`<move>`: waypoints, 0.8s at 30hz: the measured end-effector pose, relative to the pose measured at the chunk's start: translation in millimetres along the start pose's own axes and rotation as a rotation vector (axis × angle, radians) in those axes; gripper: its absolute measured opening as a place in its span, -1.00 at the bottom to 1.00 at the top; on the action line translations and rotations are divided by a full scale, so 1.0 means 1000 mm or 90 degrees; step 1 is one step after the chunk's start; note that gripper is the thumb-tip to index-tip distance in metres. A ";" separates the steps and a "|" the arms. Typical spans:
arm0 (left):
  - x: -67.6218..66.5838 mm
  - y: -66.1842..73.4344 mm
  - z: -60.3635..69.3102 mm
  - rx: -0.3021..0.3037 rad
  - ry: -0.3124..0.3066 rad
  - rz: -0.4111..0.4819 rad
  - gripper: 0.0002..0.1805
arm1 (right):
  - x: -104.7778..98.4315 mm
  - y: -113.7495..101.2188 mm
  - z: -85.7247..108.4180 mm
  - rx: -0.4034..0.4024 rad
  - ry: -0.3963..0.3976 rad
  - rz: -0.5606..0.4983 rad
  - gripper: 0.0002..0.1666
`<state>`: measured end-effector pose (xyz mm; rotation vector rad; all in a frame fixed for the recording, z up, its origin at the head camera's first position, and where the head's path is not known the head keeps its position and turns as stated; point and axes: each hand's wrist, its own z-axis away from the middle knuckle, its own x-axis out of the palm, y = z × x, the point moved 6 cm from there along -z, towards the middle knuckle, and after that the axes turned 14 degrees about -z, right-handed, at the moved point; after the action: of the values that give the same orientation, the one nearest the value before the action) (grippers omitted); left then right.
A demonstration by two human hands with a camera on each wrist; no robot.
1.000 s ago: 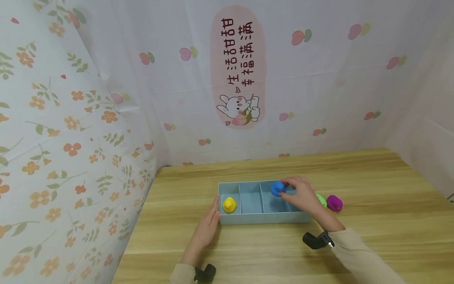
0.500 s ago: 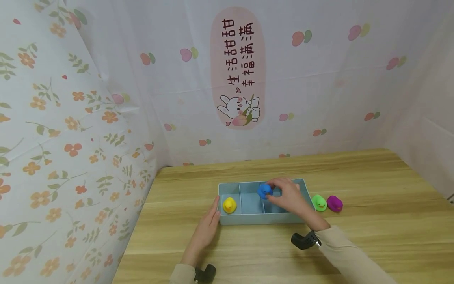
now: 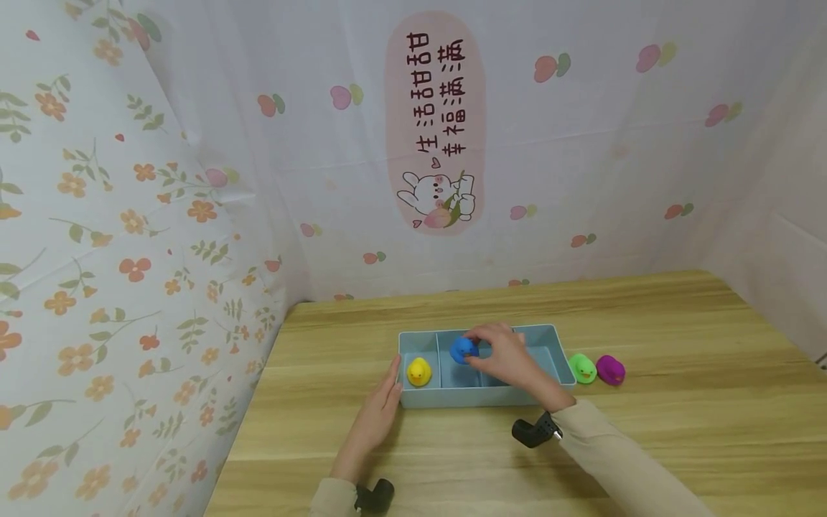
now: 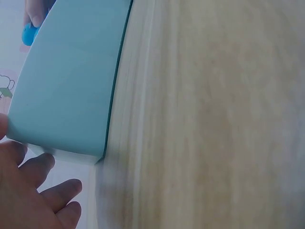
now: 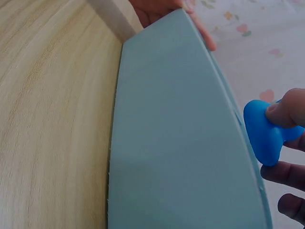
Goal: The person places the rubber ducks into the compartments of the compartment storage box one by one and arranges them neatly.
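Observation:
A light blue divided box (image 3: 452,397) lies on the table, its compartments in a row. In its leftmost compartment sits a yellow toy duck (image 3: 419,372). My right hand (image 3: 509,359) pinches a blue toy duck (image 3: 462,350) above the second compartment from the left; the right wrist view shows the thumb on the duck (image 5: 263,133) at the box's rim. My left hand (image 3: 376,415) rests against the box's left end, fingers fairly straight along it. In the left wrist view, fingertips (image 4: 45,161) touch the end wall. The right hand hides part of the other compartments.
A green toy duck (image 3: 583,368) and a purple toy duck (image 3: 610,370) stand on the wooden table (image 3: 698,402) just right of the box. A printed cloth (image 3: 323,215) hangs behind the table, and a flowered one (image 3: 142,323) on the left.
My right hand has carried the blue duck leftward, from over the third compartment to over the second. The left hand stays at the box's left end. The green duck has come into full view.

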<state>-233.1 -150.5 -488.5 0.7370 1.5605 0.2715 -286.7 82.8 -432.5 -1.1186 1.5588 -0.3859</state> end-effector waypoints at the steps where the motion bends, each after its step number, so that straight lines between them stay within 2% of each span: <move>1: 0.000 0.000 0.000 0.000 0.001 0.000 -0.44 | 0.002 0.001 -0.001 0.003 -0.003 0.000 -0.63; 17: 0.000 0.000 0.001 -0.006 0.000 0.005 -0.44 | 0.023 0.004 -0.005 -0.004 -0.028 0.106 -0.66; 24: 0.001 -0.002 -0.001 -0.009 -0.001 0.009 -0.44 | 0.030 0.004 -0.008 0.020 -0.048 0.144 -0.67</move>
<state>-234.1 -150.9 -490.3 0.7373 1.5516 0.2912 -293.4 58.0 -450.4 -0.9105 1.5867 -0.2128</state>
